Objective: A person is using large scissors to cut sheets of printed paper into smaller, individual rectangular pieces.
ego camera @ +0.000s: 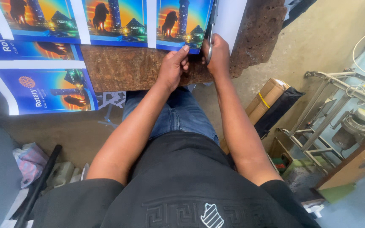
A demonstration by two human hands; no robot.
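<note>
While two hands [195, 59] hold it, the printed sheet [119, 21] shows three lion pictures

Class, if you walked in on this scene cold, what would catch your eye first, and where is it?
First, the bright blue-and-orange printed sheet spread over the rough brown board at top. The left hand pins its lower edge while the right hand holds metal scissors at its right edge.
</note>
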